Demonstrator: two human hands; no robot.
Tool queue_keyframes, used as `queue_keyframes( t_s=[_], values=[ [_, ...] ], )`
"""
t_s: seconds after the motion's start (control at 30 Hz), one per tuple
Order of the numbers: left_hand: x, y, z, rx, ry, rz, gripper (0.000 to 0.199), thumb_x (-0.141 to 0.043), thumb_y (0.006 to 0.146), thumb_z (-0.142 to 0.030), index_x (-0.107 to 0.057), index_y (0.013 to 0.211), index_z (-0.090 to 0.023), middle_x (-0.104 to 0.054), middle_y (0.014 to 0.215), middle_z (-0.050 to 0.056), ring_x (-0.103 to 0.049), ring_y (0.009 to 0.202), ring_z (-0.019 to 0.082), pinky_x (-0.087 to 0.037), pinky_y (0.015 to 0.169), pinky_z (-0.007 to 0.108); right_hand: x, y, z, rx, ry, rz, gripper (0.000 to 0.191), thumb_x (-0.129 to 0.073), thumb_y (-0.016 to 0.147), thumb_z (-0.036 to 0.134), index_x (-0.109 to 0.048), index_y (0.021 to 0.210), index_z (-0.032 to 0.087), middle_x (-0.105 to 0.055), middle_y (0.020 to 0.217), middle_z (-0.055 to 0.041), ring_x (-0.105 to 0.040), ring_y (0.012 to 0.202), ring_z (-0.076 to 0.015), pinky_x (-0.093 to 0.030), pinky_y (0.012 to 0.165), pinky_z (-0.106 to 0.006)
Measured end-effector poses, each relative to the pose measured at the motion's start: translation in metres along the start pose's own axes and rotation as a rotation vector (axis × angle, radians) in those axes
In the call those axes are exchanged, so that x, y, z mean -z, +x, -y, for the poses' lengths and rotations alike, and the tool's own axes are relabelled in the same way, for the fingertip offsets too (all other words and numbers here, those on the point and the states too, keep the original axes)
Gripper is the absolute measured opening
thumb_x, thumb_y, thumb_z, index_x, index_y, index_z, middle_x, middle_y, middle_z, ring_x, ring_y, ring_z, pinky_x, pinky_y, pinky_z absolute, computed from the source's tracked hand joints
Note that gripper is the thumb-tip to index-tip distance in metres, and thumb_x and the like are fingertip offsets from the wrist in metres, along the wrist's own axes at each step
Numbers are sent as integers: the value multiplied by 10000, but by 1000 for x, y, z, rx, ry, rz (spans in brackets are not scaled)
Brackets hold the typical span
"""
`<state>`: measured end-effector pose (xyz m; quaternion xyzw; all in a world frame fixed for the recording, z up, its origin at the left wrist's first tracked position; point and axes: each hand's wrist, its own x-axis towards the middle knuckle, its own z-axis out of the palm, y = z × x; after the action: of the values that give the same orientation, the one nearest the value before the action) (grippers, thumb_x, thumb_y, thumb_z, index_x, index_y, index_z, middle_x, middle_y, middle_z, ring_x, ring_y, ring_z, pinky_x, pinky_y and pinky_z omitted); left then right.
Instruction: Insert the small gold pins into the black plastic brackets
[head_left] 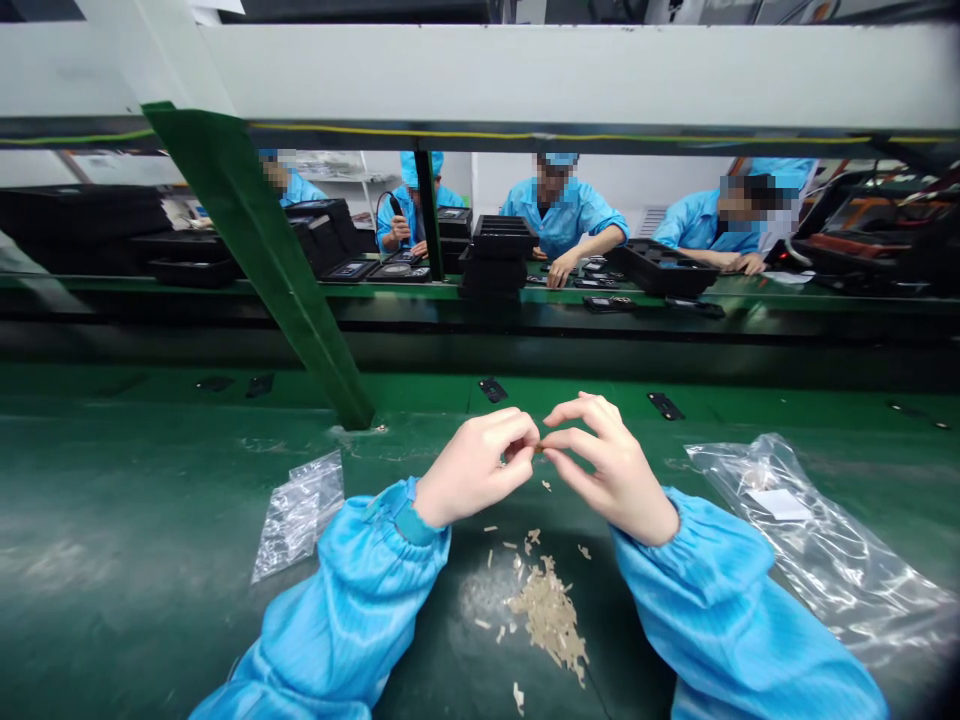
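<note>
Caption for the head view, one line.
Left hand and right hand meet at a tiny piece above a green bench, beyond a pile of beige bits.

Green bench top [420, 600], scuffed surface. Heap of small beige pieces [551, 610] on near side of fingers [574, 438]; strays scattered around it, one loose piece [546, 486] just below fingertips. Crumpled clear bag [300, 515] flat, left of fingers. Larger clear bag [832, 570] with white label [781, 504], right of fingers. Beyond fingers: flat black part [493, 390]; second black part [665, 405] farther right; two dark flat parts [259, 386] well to left.
</note>
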<state>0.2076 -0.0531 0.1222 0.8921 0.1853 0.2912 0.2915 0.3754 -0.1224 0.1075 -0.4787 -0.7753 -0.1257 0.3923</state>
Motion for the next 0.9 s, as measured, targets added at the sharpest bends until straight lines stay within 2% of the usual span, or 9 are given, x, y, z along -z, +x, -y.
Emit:
queue_keyframes(
  t_s=[0.13,0.3,0.47,0.67,0.9],
  values=[
    [4,1,2,79,-106,-17,95,-444,725,-98,-449,666,-172,-437,652,-32,-409,619,100,-335,592,232,6,1,0,-31,25,-47,89,-529,812,140,-578,799,213,-558,889,-50,-539,849,-185,-408,914,-476],
    [4,3,7,341,-570,33,62,-466,731,-206,-437,692,-168,-423,619,-49,-421,554,78,-350,553,220,12,2,5,32,76,-53,142,-487,811,149,-574,715,206,-551,845,-38,-548,804,-173,-375,955,-508],
    [0,3,9,457,-861,88,90,-515,675,-223,-453,671,-157,-453,580,-51,-427,509,56,-341,517,198,9,3,7,77,59,-100,96,-560,780,148,-546,708,211,-549,816,-24,-547,780,-165,-394,935,-503],
    [-1,4,1,537,-1016,158,97,-555,632,-217,-493,657,-147,-472,535,-47,-422,482,50,-305,448,175,1,0,4,85,59,-97,170,-569,756,93,-558,850,234,-555,879,-26,-552,837,-170,-392,939,-509],
    [-3,4,-3,572,-1029,196,89,-548,625,-211,-488,638,-147,-466,519,-52,-401,458,40,-283,440,173,-1,-1,8,96,19,-94,192,-533,747,53,-564,802,234,-538,884,-26,-535,832,-168,-391,933,-511]
  ],
)
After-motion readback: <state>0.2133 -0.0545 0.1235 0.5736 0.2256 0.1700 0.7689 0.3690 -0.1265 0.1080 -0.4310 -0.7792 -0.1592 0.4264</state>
